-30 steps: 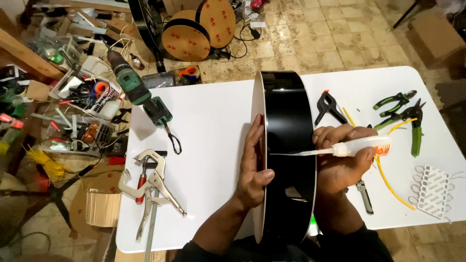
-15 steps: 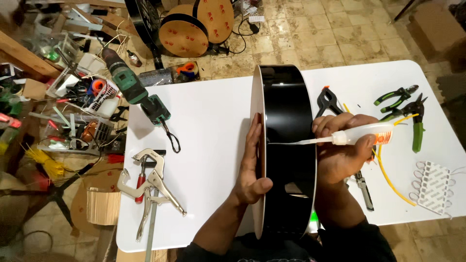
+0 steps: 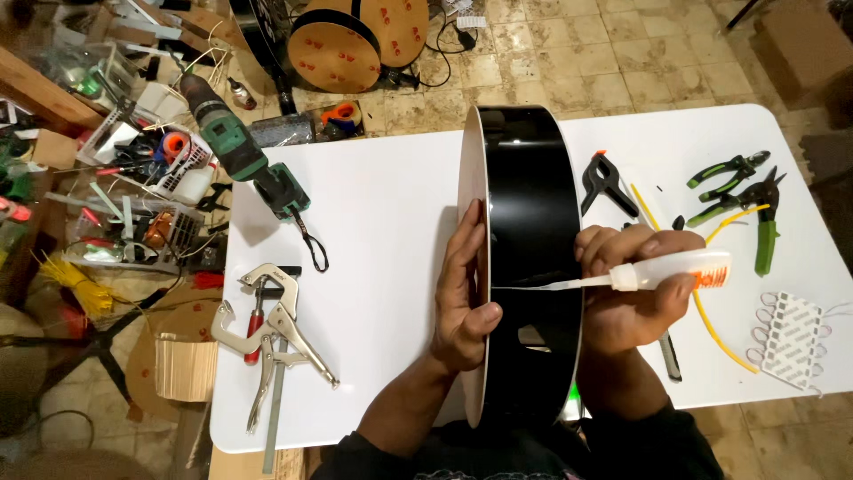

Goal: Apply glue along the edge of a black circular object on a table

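Note:
A round black drum-like hoop (image 3: 533, 204) with a pale wooden face stands on edge on the white table (image 3: 382, 204). My left hand (image 3: 464, 293) presses flat against the wooden face and steadies it. My right hand (image 3: 633, 298) grips a small white glue bottle (image 3: 675, 271) with an orange label. Its long thin nozzle points left and touches a seam line across the black band.
A green cordless drill (image 3: 235, 147) lies at the table's left edge. Locking clamps (image 3: 271, 333) lie at the front left. A black spring clamp (image 3: 606, 182), green-handled pliers (image 3: 746, 200), yellow wire (image 3: 711, 324) and a white plastic strip (image 3: 791, 338) lie on the right. Cluttered floor lies left.
My right hand and the glue bottle have shifted slightly up along the black band. My left hand stays pressed on the wooden face.

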